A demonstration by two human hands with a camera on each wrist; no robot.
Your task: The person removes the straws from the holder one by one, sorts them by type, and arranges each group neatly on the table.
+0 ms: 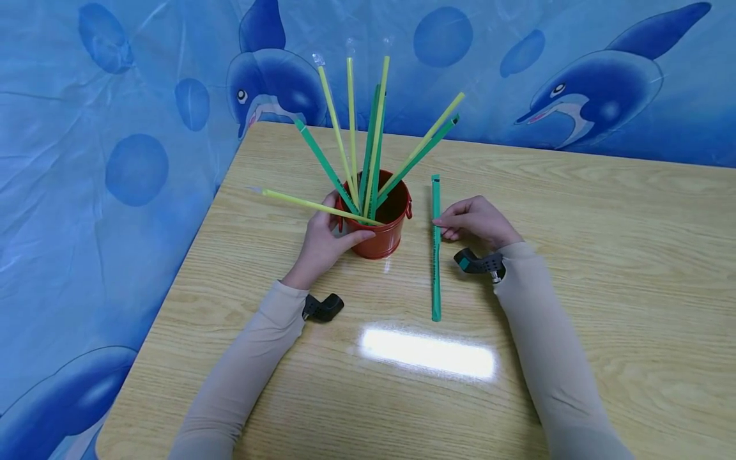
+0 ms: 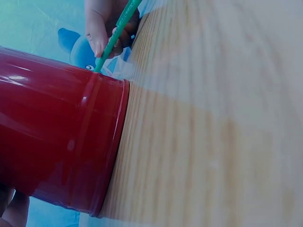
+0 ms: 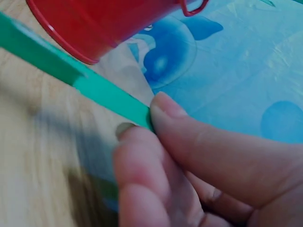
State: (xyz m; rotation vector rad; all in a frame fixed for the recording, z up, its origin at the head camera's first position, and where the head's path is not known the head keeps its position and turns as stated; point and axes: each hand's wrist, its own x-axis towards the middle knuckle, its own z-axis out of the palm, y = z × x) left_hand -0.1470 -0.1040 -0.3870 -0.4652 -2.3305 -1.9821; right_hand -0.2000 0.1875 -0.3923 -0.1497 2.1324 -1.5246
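Observation:
A small red bucket (image 1: 381, 244) stands on the table, holding several yellow straws (image 1: 351, 108) in clear wrappers and several straws in green paper wrappers (image 1: 322, 156). My left hand (image 1: 322, 246) grips its left side, thumb at the front rim and fingers behind. One yellow straw (image 1: 299, 201) leans far out over that hand. To the right of the bucket, my right hand (image 1: 478, 220) pinches a green-wrapped straw (image 1: 436, 281) between thumb and fingers near its middle. That straw points away from me, apart from the bucket (image 3: 109, 23) in the right wrist view.
The wood-grain table (image 1: 632, 287) extends widely to the right. A bright light reflection (image 1: 428, 352) lies on its near part. Behind and to the left hangs a blue dolphin-print sheet (image 1: 368, 25). Each wrist wears a black camera mount (image 1: 324, 308).

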